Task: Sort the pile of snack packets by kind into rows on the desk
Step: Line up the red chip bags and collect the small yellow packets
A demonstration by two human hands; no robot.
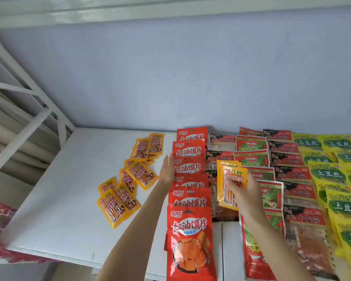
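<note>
Desk: my white desk (65,199) stands against the wall.
Left side: small orange packets (128,183) lie in a loose pile.
Middle: big red packets (189,179) overlap in a row.
Right side: black-and-red packets (292,175) and yellow packets (332,175) lie in rows.

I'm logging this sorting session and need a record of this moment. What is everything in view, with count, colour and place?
loose orange packets: about ten, orange-yellow, scattered on the desk's left part
held orange packets: a few, orange-yellow, in the right hand
red packets: row of about seven, red, middle of the desk
black-and-red packets: two rows, right of the red row
red-and-green packets: one row, between the black-and-red rows
yellow-green packets: at least two rows, far right
desk: one, white
wall: pale blue, behind
white frame: far left
left hand: flat against the red row's left edge
right hand: holding packets
</note>
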